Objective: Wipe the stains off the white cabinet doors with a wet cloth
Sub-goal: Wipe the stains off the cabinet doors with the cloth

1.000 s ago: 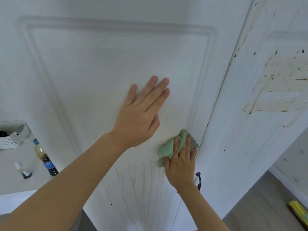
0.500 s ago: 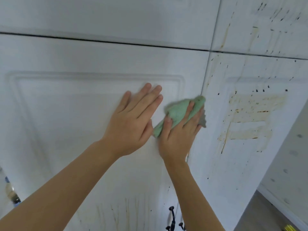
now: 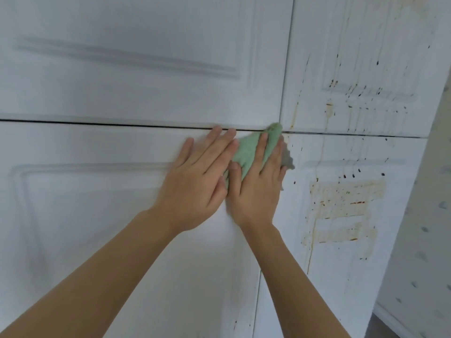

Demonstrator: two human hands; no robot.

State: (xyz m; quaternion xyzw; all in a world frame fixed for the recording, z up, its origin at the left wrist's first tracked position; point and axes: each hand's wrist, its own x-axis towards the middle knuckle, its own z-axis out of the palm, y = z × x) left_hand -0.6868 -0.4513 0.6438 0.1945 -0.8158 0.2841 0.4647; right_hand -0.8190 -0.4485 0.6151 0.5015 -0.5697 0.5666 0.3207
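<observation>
My right hand (image 3: 258,191) presses a green cloth (image 3: 251,151) flat against the top right corner of the lower left cabinet door (image 3: 85,215), where the four doors meet. My left hand (image 3: 195,181) lies flat on the same door just left of the cloth, fingers spread, holding nothing. The lower right door (image 3: 341,215) carries brown smears and dark specks. The upper right door (image 3: 361,69) shows drip streaks and specks. The upper left door (image 3: 146,57) looks white.
A pale wall (image 3: 419,240) with grey spots stands to the right of the cabinet. A strip of floor (image 3: 380,330) shows at the bottom right. A few dark specks sit low near the seam between the lower doors.
My right hand has slid the cloth up along the door's right edge to its top corner. My left hand has followed upward on the door. The view has tilted up; the handles have left the frame.
</observation>
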